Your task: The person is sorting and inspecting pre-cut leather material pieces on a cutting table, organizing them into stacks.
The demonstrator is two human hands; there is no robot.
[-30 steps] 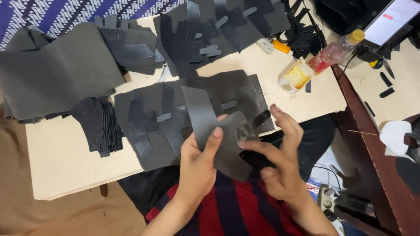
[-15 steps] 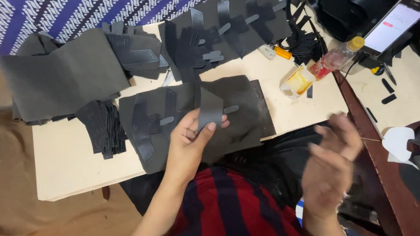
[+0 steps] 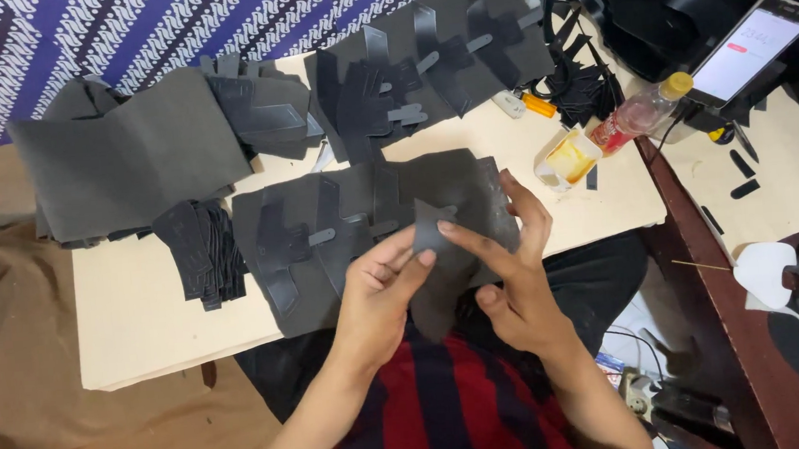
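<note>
Since half a second earlier, the right hand (image 3: 518, 286) had swung back in from the lower right, where it had been lifted away and blurred, and now met the left hand (image 3: 381, 297) over the table's near edge. Both hands pinched a small dark grey cut piece (image 3: 431, 236), the left grip pressing its lower edge between thumb and forefinger, the right grip closed on its top and far side with the fingers curled behind. The piece was held just above a large black panel (image 3: 343, 234) lying on the pale table (image 3: 140, 311), a panel already carrying several straps and tabs along its middle. A short stack of small black pieces (image 3: 197, 250) lay just left of that panel, and more finished-looking panels (image 3: 425, 61) were piled at the far edge beside a folded grey sheet (image 3: 128, 160). A small bottle (image 3: 642, 110) and an open glue pot (image 3: 567, 159) stood to the right, near a lit phone (image 3: 752, 49). Judging by the piles, much work seemed done, with this piece not yet laid down and the stack still waiting.
</note>
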